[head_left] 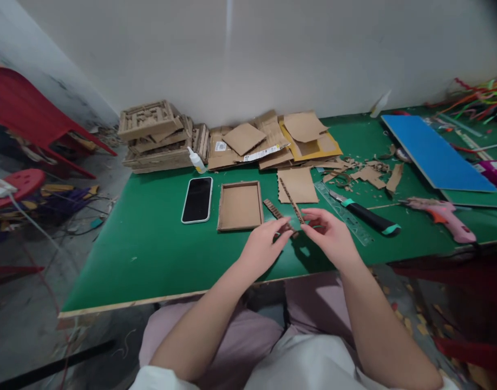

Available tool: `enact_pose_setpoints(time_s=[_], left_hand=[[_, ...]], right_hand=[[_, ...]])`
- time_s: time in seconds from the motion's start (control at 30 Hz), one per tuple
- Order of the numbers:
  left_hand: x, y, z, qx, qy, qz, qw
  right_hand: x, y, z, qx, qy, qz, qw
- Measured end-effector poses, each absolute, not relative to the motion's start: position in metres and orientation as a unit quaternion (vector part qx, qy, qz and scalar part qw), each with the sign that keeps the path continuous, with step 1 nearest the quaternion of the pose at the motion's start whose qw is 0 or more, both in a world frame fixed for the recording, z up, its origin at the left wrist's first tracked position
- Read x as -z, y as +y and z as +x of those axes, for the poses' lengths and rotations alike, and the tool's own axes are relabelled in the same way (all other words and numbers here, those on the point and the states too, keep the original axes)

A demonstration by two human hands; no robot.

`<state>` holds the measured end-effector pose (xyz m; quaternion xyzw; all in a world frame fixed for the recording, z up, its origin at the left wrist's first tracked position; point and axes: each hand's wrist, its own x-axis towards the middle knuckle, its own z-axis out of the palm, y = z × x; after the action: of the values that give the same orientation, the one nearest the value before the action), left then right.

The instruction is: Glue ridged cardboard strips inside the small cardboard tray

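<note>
My right hand [328, 234] pinches the lower end of a thin corrugated cardboard strip [289, 196], which slants up and left over a square cardboard piece [307, 187]. My left hand [265, 244] has its fingers closed around a second, wider strip with ridges showing [273, 209]; its fingertips cover the middle of it. Just left of this strip lies a shallow square cardboard tray [240, 206] with raised edges. A clear ruler [354, 225] and a black and teal utility knife [368, 216] lie to the right of my right hand.
A phone [197, 199] lies left of the tray. Behind stand stacked cardboard boxes [151, 135], a glue bottle [196, 160] and cardboard sheets [244, 138]. Scraps [370, 174], a pink glue gun [443, 214] and a blue board [439, 154] are at right. The green table's front edge [151, 299] is near my lap.
</note>
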<state>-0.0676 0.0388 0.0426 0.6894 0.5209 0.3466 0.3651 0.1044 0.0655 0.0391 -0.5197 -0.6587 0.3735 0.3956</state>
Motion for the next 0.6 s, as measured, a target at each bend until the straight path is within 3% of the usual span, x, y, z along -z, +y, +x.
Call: enact_pose_setpoints(time_s=[0.1, 0.17, 0.27, 0.43, 0.6], left_hand=[[-0.043, 0.039, -0.061, -0.424, 0.480, 0.517, 0.568], [-0.046, 0.038, -0.060, -0.465, 0.446, 0.435, 0.629], [-0.051, 0.038, -0.063, -0.503, 0.431, 0.358, 0.658], [-0.057, 0.037, -0.067, -0.517, 0.431, 0.311, 0.672], [-0.063, 0.034, -0.067, -0.517, 0.442, 0.324, 0.657]], right_hand=[[-0.058, 0.052, 0.094, -0.427, -0.672, -0.452, 0.402], [-0.065, 0.046, 0.089, -0.431, -0.680, -0.437, 0.401], [-0.070, 0.041, 0.089, -0.392, -0.689, -0.440, 0.422], [-0.072, 0.041, 0.094, -0.218, -0.770, -0.418, 0.430], [-0.071, 0.041, 0.092, -0.175, -0.815, -0.356, 0.423]])
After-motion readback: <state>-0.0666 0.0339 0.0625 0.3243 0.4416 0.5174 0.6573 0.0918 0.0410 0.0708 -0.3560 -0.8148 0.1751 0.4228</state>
